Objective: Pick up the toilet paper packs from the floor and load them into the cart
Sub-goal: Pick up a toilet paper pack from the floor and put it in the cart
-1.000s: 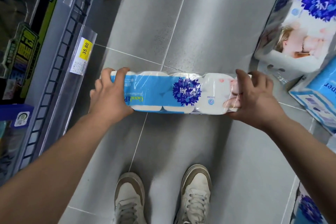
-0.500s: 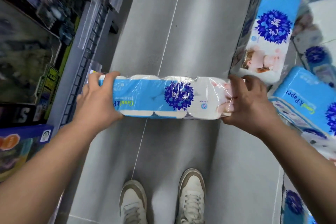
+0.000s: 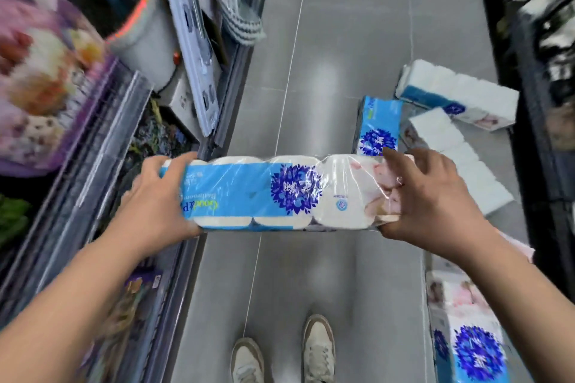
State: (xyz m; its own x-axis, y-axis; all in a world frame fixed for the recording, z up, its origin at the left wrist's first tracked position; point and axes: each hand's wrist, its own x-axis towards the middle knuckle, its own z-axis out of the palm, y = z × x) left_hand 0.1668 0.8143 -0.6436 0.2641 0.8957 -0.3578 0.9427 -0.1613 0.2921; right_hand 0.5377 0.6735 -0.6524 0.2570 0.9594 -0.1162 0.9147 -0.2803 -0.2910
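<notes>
L hand (image 3: 155, 196), R hand (image 3: 432, 199), both gripping

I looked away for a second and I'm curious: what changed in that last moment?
The person seems to have risen and looked farther ahead: the shoes look smaller and more packs on the floor show at right. The held pack came up with them. Unchanged: left hand and right hand grip its two ends, pack level.

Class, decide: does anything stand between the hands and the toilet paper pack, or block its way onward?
Nothing does: the left hand and right hand grip the ends of the toilet paper pack, held above the floor. No cart is in view, so its path there cannot be judged.
</notes>
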